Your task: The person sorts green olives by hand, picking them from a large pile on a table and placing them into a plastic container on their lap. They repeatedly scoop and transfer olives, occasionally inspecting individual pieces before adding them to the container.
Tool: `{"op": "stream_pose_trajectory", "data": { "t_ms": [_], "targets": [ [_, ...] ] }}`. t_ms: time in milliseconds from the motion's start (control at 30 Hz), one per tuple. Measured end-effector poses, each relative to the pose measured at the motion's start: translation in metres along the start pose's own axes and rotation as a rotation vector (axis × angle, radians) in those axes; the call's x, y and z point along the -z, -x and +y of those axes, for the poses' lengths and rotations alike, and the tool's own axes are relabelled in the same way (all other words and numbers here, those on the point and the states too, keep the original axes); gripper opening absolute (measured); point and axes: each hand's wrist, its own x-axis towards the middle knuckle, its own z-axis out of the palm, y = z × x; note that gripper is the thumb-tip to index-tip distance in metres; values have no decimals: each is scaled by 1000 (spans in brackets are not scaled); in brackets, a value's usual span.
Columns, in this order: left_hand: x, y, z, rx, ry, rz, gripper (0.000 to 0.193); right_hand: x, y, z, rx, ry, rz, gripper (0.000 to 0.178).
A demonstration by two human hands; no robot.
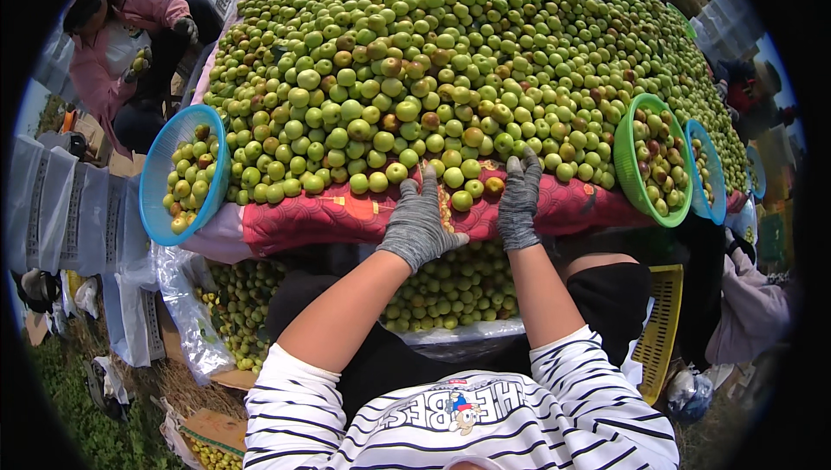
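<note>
A big heap of green jujubes point(363, 80), some blushed reddish brown, slopes down to a red patterned cloth point(329, 221) along the near edge. My left hand point(421, 226), in a grey knit glove, lies on this edge with fingers stretched toward the fruit and thumb out to the right. To its right, my right hand point(519, 202), gloved alike, points its extended fingers up at the front row. Neither hand visibly grips anything. Between them a few loose jujubes point(461, 201) sit on the cloth. Below my hands, more jujubes point(454, 292) fill a plastic-lined container between my legs.
A blue basket point(145, 184) of jujubes stands left, a green basket point(625, 163) and a further blue basket point(715, 184) right. A yellow crate point(662, 323) is beside my right leg. A person in pink point(95, 93) sits far left; others are at right. Lined crates point(78, 210) stand left.
</note>
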Motion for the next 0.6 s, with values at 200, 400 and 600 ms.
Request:
{"op": "stream_pose_trajectory", "data": {
  "t_ms": [200,400,600],
  "targets": [
    [-28,-36,9,-10,226,185,136,-12,-16,8,62,240,-7,50],
    [-24,-72,6,-61,240,191,129,-7,-44,-3,-63,289,-178,43],
    [-11,-92,-5,-225,499,78,132,-9,-61,0,-178,-103,-338,36]
  ]
}}
